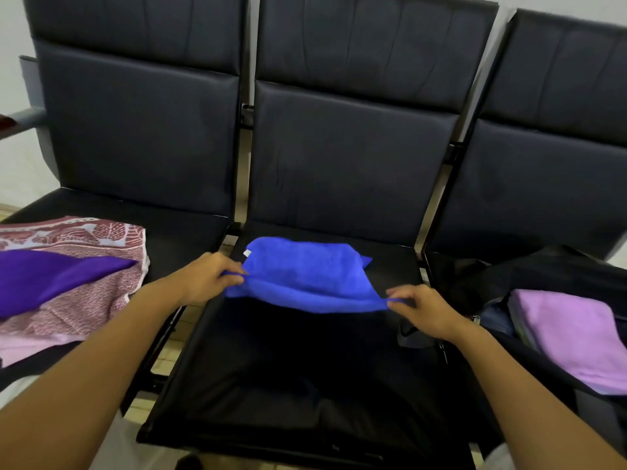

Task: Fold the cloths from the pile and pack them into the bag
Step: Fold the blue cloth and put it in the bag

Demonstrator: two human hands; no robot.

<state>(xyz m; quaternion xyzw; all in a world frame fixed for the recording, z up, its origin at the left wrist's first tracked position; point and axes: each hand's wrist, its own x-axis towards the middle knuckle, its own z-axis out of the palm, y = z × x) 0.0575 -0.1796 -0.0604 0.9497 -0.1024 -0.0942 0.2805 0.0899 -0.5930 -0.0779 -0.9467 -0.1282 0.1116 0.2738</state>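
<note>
Black padded seats in a joined row form the work surface, with a pale wall behind them. On the middle seat (305, 361), the left hand (207, 278) pinches one near corner of a blue cloth (305, 276) between thumb and curled fingers; the right hand (425, 312) pinches the opposite near corner in the same way. Between the hands the near edge hangs lifted and sagging, while the far part of the cloth rests on the cushion. Judged by its drape and fuzzy pile, the cloth is light, limp and unbreakable, with enough nap to resist slipping; corners and hems look like the best places to grip, since the middle would bunch. Toward the body from both hands, bare cushion offers room to lay a fold. Outward of the left hand, across the gap between seats, lies the pile (68, 283), a purple cloth on top of patterned ones. Outward of the right hand, the dark bag (481, 283) lies open with a folded lilac cloth (573, 337) inside, near enough for a short carry.
</note>
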